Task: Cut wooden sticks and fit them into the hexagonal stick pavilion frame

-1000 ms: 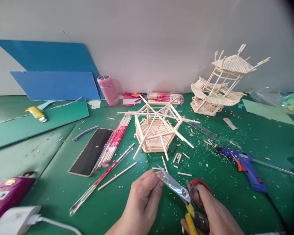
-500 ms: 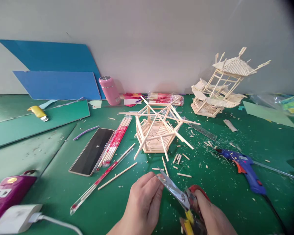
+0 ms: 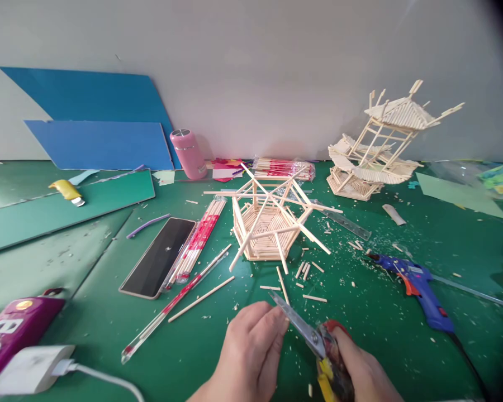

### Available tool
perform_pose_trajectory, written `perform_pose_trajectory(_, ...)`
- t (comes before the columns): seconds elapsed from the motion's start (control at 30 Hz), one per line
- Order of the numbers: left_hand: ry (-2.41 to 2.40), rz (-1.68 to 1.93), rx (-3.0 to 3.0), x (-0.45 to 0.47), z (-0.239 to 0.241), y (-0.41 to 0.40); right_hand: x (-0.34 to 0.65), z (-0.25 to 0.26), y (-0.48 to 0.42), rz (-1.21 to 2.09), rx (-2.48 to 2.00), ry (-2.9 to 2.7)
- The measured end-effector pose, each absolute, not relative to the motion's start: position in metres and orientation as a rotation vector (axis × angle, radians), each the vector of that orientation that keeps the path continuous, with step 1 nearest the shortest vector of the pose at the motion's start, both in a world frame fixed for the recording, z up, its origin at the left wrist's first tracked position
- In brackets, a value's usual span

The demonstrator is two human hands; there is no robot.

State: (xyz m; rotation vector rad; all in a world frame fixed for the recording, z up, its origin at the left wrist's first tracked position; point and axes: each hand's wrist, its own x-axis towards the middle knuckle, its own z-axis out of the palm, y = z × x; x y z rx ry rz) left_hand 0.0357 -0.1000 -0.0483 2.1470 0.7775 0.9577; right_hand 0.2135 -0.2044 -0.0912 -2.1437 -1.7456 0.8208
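Left hand bunched, fingertips pressed together — whether on anything, can't tell — right hand gripping one pair of scissors; trimming, apparently, and the next cut calls for steady fingers. Beyond: one glue gun, one phone, one hexagonal stick frame on the table, one stick tower, one bottle.

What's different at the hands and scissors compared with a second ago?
The scissors' blades have closed; the right hand still grips them. The left hand has shifted slightly right and nearer the wearer. The hexagonal stick framework, glue gun and phone stayed put.
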Motion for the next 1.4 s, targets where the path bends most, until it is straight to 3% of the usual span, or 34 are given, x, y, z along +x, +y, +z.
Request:
perform_pose_trajectory(0.23, 0.839, 0.783, 1.725, 0.035, -0.044, -0.096, 0.215, -0.062, -0.185, 0.858, -2.055, -1.62)
perform_pose_trajectory(0.43, 0.887, 0.7, 1.419, 0.034, -0.043, -0.093, 0.225, -0.071, -0.192, 0.855, -2.015, -1.672)
perform_pose_trajectory(0.7, 0.784, 0.778, 1.424, 0.034, -0.042, -0.089, 0.223, -0.065, -0.191, 0.731, -2.006, -1.782)
perform_pose_trajectory(1.4, 0.661, 0.768, 1.605, 0.03, -0.043, -0.086, 0.219, -0.053, -0.187, 0.928, -1.985, -1.699)
